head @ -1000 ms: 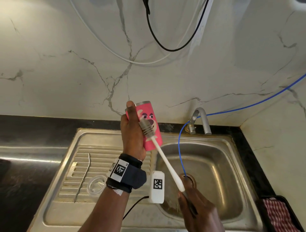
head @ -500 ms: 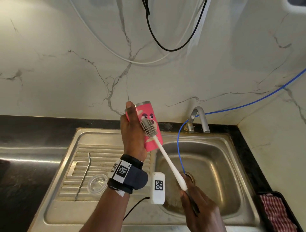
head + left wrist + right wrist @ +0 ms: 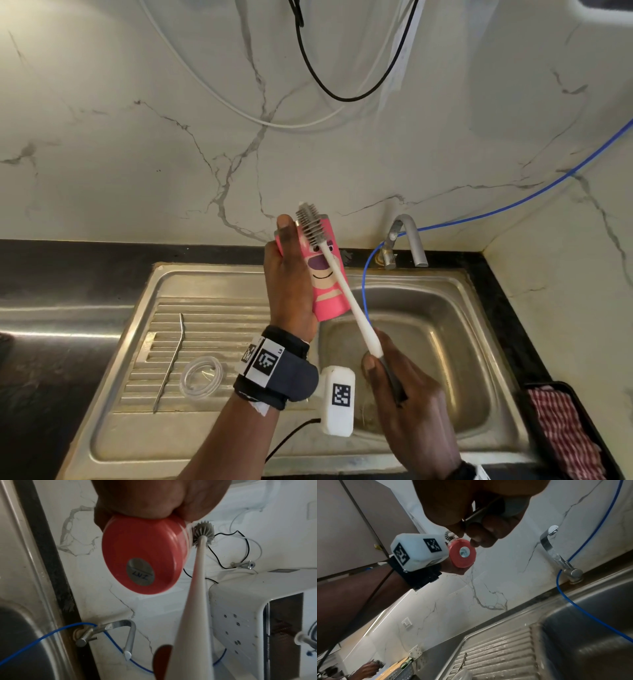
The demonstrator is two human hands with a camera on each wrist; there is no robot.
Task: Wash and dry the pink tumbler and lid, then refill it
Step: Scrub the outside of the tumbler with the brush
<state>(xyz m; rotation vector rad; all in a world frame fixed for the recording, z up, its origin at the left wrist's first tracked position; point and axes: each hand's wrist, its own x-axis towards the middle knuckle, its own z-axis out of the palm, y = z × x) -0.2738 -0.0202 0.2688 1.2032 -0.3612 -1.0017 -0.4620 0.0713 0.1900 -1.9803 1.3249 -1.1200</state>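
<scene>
The tumbler (image 3: 323, 274) is held upright over the sink (image 3: 445, 301), left hand (image 3: 291, 284) fingers wrapped round it, so the brush (image 3: 310, 221), gripped by the right hand (image 3: 407, 394), can reach its rim; the lid (image 3: 202, 377) is left on the drainer.

A home kitchen, this one. A stainless steel sink (image 3: 424, 342) with a ribbed draining board (image 3: 205, 329) on its left sits in a black countertop (image 3: 68, 274). A curved metal tap (image 3: 409, 240) stands at the far edge against a white marble-veined wall (image 3: 171, 137). Up on the left in the right wrist view, cabinet doors (image 3: 351, 520) hang over the counter.
</scene>
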